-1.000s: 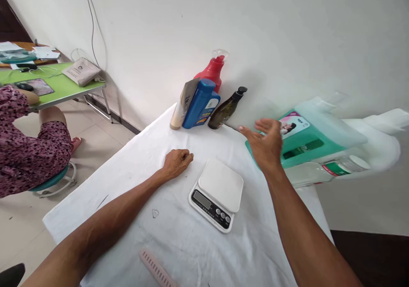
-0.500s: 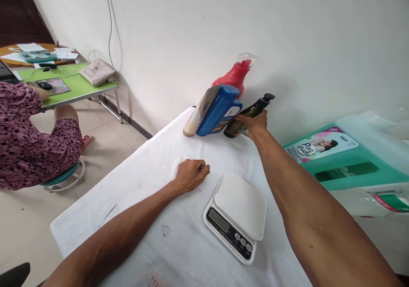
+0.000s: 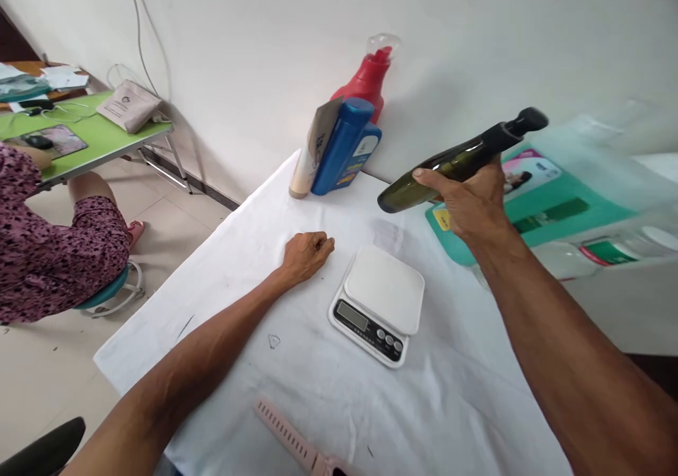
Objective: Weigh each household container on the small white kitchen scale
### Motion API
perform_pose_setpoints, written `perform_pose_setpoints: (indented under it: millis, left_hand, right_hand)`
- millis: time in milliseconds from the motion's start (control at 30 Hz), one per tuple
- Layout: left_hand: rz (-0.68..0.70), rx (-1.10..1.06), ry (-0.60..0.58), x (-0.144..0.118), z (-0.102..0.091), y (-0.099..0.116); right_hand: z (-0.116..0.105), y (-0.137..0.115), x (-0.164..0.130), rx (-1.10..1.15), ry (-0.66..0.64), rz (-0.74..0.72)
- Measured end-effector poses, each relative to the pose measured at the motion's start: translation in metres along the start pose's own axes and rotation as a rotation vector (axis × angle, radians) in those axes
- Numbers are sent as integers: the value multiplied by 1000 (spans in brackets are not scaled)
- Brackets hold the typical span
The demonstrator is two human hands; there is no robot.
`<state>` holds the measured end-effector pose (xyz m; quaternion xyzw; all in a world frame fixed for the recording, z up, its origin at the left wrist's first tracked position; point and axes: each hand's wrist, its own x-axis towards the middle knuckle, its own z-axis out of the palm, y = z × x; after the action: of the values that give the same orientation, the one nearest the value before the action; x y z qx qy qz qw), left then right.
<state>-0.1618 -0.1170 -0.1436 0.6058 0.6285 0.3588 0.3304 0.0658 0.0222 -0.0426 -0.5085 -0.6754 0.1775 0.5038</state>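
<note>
Five bottles [image 3: 460,162], one scale [image 3: 378,303]

Both arms are showing bare from above the elbow down, with no sleeves reaching into view. The left hand [image 3: 306,253] and the right hand [image 3: 471,204] are wearing no gloves, rings or bracelets, and no watch is sitting on either wrist.

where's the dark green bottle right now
In the head view the dark green bottle is held tilted in the right hand, in the air above the white scale.
</note>
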Motion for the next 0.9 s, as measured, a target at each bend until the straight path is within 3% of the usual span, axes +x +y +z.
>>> perform_pose_setpoints:
  millis: [167, 367, 633, 900]
  left_hand:
    - [22, 22, 9, -3, -2, 3]
    - [42, 35, 20, -4, -3, 5]
    - [30, 23, 27, -3, -4, 7]
    - [31, 31, 13, -4, -5, 8]
  right_hand:
    - [-50, -57, -68, 138, -40, 123]
    - [-63, -77, -125, -27, -112, 220]
    - [-59, -73, -147, -65, -116, 248]
    - [-53, -64, -151, -99, -79, 174]
